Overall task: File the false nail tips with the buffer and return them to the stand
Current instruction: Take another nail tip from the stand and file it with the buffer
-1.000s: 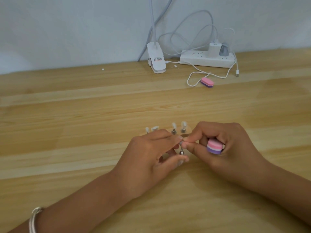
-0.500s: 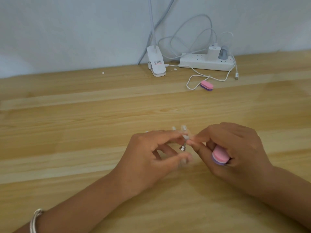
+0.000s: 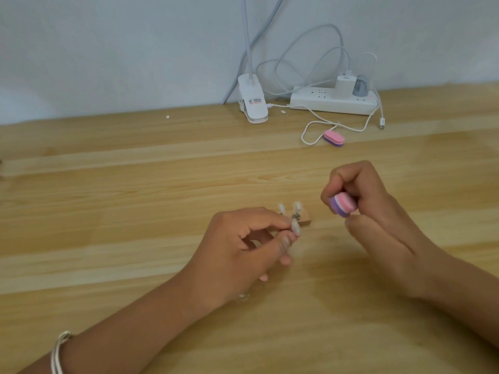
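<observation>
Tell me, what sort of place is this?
Probably a plain desk at home or in a small workroom, set up for nail practice: a wooden table against a bare wall, a clip-on lamp and a power strip at the back, and false nail tips on a small stand.

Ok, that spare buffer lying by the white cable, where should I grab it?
Pinch the spare buffer across its narrow middle, from above: it lies flat, pink face up, and the cable lies at its left end.

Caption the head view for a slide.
Left hand pinches a white false nail tip by the wooden stand; right hand grips a pink-white-purple buffer block.
</observation>
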`<state>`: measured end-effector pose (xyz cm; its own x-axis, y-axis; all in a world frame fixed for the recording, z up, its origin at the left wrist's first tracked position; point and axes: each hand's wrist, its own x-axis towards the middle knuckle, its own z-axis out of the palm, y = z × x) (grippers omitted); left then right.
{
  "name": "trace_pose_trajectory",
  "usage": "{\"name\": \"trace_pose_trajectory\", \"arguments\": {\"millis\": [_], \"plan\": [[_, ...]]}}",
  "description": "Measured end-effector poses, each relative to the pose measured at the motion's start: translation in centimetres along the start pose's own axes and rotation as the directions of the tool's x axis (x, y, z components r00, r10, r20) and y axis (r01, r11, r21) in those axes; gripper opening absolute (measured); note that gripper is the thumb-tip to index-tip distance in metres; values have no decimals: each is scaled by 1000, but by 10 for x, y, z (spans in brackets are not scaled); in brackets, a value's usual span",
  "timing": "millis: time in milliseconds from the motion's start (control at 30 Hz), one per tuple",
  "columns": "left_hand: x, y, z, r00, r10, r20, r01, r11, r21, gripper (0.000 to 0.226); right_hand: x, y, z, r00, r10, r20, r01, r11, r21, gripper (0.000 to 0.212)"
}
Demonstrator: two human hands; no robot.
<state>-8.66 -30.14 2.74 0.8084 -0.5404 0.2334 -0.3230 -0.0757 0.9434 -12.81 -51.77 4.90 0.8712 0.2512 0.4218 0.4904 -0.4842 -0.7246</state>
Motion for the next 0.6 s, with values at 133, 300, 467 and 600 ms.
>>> {"name": "trace_pose_trajectory", "arguments": {"millis": [133,300,467,600], "plan": [[1,0,0,1000,18,-13,-18,1000,11,12,-3,5,12,986,-139,88,147,984,-102,22],[1,0,-1,998,64,6,-64,997,36,13,2,9,12,952,-305,8,294,911,-288,27],[1,0,-2,998,64,5,-64,998,16,13,2,7,17,939,-343,-34,323,912,-254,26],[0,0,-1,999,54,-2,-54,998,25,13,2,7,16,917,-392,-78,356,890,-286,25]]}}
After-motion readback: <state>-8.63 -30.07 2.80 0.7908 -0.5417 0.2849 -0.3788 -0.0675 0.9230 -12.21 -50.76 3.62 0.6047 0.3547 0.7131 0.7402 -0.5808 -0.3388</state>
